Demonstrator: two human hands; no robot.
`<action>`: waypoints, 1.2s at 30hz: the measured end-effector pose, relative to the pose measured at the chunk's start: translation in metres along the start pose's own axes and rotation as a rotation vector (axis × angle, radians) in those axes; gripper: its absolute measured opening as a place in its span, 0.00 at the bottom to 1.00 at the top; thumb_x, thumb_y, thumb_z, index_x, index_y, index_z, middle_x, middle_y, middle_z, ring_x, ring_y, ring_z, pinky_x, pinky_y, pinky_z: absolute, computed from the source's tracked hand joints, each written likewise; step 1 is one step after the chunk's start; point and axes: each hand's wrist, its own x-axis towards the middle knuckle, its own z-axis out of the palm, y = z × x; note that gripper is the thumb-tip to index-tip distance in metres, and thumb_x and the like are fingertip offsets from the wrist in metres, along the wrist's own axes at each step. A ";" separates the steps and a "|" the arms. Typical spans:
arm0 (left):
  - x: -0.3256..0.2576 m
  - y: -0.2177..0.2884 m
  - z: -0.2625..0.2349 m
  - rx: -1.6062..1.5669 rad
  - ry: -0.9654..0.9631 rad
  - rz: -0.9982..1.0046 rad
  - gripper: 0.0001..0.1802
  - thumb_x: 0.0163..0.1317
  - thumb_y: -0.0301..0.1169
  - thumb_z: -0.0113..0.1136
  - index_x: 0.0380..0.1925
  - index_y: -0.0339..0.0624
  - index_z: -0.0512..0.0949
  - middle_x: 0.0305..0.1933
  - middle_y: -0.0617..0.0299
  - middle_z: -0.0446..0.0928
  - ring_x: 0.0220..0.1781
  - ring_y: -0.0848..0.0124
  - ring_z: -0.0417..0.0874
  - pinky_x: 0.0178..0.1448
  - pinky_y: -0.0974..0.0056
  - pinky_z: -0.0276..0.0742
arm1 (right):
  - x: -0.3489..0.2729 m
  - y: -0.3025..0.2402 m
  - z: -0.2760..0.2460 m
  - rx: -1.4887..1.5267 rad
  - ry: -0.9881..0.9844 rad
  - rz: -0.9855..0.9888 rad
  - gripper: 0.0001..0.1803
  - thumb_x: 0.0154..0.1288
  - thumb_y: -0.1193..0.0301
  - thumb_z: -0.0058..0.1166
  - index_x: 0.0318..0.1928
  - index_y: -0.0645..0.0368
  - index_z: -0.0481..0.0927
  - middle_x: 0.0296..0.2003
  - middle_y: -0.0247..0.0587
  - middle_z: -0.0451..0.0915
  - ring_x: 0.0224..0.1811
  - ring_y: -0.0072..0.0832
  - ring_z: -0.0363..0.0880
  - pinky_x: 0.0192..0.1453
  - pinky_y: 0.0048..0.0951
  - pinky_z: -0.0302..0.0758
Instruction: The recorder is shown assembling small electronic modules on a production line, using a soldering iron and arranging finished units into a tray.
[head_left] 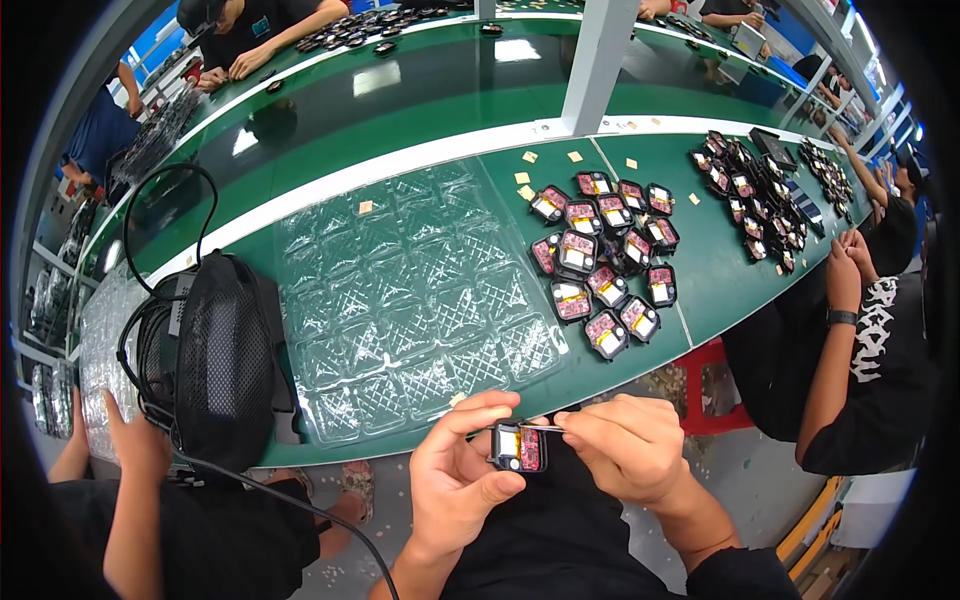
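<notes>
Here's the left hand (462, 470), curled around a small black module (518, 447) with a pink circuit board showing, held upright between thumb and fingers just off the near edge of the green bench (420, 160). The right hand (625, 445) pinches in from the module's right side, fingertips at its top corner, closed on something too small to tell. Ahead lies the clear plastic tray (410, 300); further right, a cluster of matching modules (605, 260).

Clear moulded plastic blister tray (415, 300), multi-pocket, flat on green table (480, 170), left of centre. Small tan square paper labels (529, 157) scattered beyond tray's far edge.
</notes>
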 end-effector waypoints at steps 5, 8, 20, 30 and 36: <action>-0.002 0.001 -0.001 0.000 -0.001 -0.034 0.34 0.59 0.27 0.82 0.63 0.31 0.76 0.72 0.44 0.71 0.66 0.55 0.83 0.66 0.57 0.84 | 0.000 -0.001 0.003 0.001 0.002 0.012 0.13 0.54 0.79 0.73 0.42 0.62 0.90 0.31 0.38 0.87 0.24 0.29 0.83 0.26 0.28 0.75; -0.002 -0.001 -0.001 0.017 0.020 -0.022 0.34 0.59 0.26 0.81 0.64 0.31 0.76 0.71 0.44 0.71 0.65 0.56 0.83 0.66 0.58 0.85 | -0.004 0.000 0.006 -0.050 0.010 -0.016 0.14 0.53 0.78 0.73 0.43 0.61 0.89 0.31 0.35 0.87 0.23 0.26 0.81 0.25 0.28 0.74; -0.006 -0.002 0.003 0.009 0.006 0.066 0.32 0.55 0.18 0.81 0.60 0.30 0.78 0.66 0.43 0.75 0.67 0.50 0.83 0.68 0.53 0.86 | -0.003 0.001 0.001 -0.019 -0.075 0.038 0.14 0.58 0.78 0.70 0.47 0.62 0.89 0.35 0.37 0.86 0.26 0.25 0.81 0.27 0.26 0.76; 0.014 0.008 0.019 1.154 -0.070 0.670 0.27 0.49 0.21 0.84 0.51 0.37 0.83 0.52 0.50 0.84 0.56 0.50 0.90 0.61 0.53 0.91 | 0.011 -0.016 0.001 0.149 -0.079 0.222 0.17 0.59 0.77 0.73 0.49 0.64 0.86 0.41 0.44 0.87 0.34 0.36 0.89 0.35 0.32 0.85; 0.023 0.024 -0.007 1.489 0.023 0.628 0.22 0.54 0.34 0.82 0.46 0.37 0.86 0.51 0.51 0.87 0.58 0.48 0.89 0.66 0.45 0.82 | 0.025 0.028 0.013 -0.375 -0.103 -0.060 0.18 0.58 0.73 0.62 0.50 0.59 0.87 0.47 0.36 0.84 0.27 0.26 0.83 0.27 0.27 0.79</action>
